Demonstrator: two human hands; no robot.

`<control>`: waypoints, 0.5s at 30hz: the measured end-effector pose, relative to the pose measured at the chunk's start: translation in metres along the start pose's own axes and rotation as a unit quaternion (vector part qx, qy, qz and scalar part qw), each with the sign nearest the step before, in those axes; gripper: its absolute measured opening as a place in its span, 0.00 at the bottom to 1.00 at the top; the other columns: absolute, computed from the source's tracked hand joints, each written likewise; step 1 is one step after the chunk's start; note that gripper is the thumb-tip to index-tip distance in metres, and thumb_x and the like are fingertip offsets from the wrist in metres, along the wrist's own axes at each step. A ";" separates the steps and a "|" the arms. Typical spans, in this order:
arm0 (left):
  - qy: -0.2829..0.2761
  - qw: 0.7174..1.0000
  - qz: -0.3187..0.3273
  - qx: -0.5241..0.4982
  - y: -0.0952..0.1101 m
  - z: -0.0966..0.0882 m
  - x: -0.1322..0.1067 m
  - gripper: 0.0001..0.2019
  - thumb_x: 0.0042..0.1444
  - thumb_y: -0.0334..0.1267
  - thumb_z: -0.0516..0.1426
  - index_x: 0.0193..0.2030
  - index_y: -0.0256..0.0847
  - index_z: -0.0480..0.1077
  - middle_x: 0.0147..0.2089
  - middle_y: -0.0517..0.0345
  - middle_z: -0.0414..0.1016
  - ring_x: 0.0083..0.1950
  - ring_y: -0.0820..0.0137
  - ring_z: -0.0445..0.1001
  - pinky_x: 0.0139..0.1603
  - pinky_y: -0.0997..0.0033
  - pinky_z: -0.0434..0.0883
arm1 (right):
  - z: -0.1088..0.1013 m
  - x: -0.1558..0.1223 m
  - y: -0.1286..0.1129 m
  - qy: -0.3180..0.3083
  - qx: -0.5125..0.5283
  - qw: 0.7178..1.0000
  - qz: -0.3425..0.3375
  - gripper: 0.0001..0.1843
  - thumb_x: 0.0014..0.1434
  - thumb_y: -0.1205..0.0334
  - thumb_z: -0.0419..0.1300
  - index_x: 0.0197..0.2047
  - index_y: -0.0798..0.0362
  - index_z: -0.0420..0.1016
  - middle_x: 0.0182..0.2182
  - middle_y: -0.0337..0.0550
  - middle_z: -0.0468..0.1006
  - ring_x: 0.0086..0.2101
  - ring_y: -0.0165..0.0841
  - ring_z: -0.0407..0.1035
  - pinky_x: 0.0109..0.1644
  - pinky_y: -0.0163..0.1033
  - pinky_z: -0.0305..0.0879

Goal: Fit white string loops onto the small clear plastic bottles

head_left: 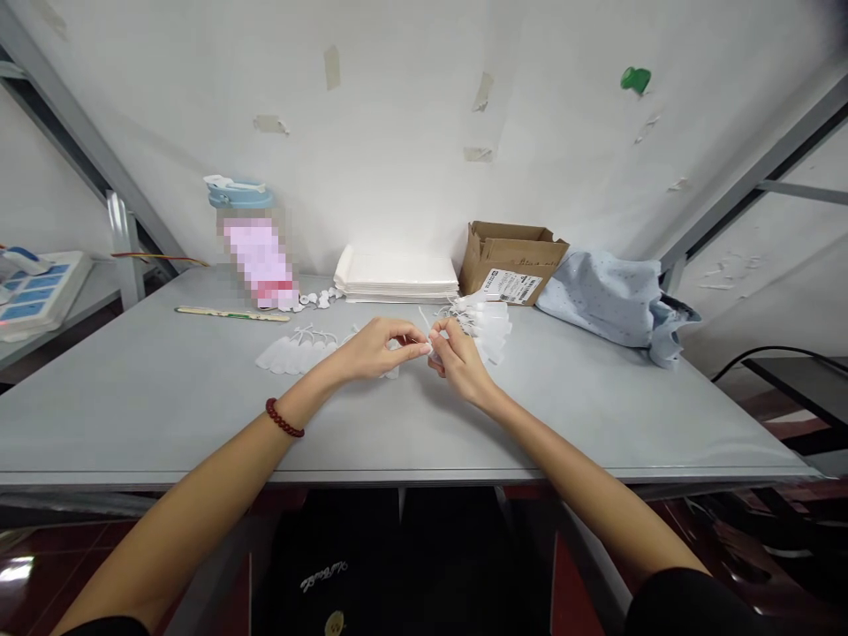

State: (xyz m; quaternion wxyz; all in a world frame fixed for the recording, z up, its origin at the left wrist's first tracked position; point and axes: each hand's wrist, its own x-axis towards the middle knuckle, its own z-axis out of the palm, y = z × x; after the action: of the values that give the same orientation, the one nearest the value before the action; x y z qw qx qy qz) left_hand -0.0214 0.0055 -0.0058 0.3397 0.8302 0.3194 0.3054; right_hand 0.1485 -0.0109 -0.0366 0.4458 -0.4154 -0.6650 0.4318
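My left hand and my right hand meet above the middle of the grey table, fingertips nearly touching. Both are closed in a pinch. A thin white string sticks up between them, apparently from a small white tag mostly hidden in the fingers of my right hand. Which part of it the left fingertips grip is hard to make out. Left of my left hand lies a row of white tags with looped strings, some partly hidden behind that hand. Another fanned pile of white tags lies just behind my right hand.
Along the wall stand a stack of white paper-like sheets, an open cardboard box and a crumpled light-blue cloth. At the left are a blue-lidded container, partly pixelated, and a ruler-like strip. The grey table's front edge is near me.
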 end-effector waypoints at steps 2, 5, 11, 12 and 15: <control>0.019 0.998 0.037 0.048 0.000 0.001 0.000 0.10 0.57 0.40 0.55 0.33 0.39 0.75 0.33 0.56 0.75 0.37 0.69 0.69 0.39 0.70 0.64 | 0.000 0.002 0.001 -0.005 0.039 0.999 0.021 0.11 0.61 0.51 0.49 0.33 0.49 0.54 0.14 0.25 0.54 0.16 0.24 0.50 0.21 0.30 0.48; 0.048 0.996 0.025 0.066 -0.001 0.002 0.000 0.09 0.57 0.40 0.55 0.33 0.39 0.74 0.34 0.56 0.75 0.39 0.67 0.70 0.41 0.69 0.64 | 0.000 0.004 0.002 -0.013 0.085 0.995 0.050 0.12 0.61 0.51 0.50 0.33 0.48 0.54 0.13 0.25 0.54 0.15 0.24 0.50 0.20 0.30 0.45; -0.006 0.997 -0.070 0.011 0.002 0.002 0.001 0.16 0.58 0.45 0.53 0.29 0.36 0.74 0.27 0.59 0.74 0.28 0.73 0.67 0.33 0.73 0.63 | -0.001 0.003 0.003 -0.011 0.018 1.000 -0.005 0.12 0.62 0.50 0.49 0.34 0.49 0.55 0.14 0.27 0.58 0.16 0.24 0.51 0.21 0.31 0.47; -0.012 0.997 -0.078 0.002 0.003 0.002 0.001 0.17 0.58 0.46 0.53 0.28 0.35 0.74 0.25 0.60 0.72 0.26 0.75 0.64 0.30 0.74 0.61 | -0.001 0.002 0.002 -0.013 0.013 1.000 -0.007 0.12 0.62 0.49 0.49 0.34 0.49 0.55 0.14 0.27 0.59 0.16 0.24 0.52 0.21 0.31 0.47; -0.008 0.997 -0.071 -0.011 0.005 0.002 0.000 0.17 0.58 0.46 0.53 0.26 0.35 0.73 0.24 0.60 0.70 0.25 0.76 0.62 0.27 0.75 0.59 | -0.001 0.001 -0.004 -0.036 0.066 0.997 0.028 0.12 0.60 0.50 0.50 0.34 0.49 0.54 0.18 0.30 0.66 0.16 0.23 0.51 0.20 0.30 0.45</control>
State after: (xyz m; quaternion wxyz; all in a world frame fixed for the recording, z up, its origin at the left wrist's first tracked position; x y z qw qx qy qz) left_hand -0.0179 0.0021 -0.0030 0.3722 0.8040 0.3715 0.2777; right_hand 0.1483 -0.0105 -0.0326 0.4362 -0.3876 -0.6388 0.5014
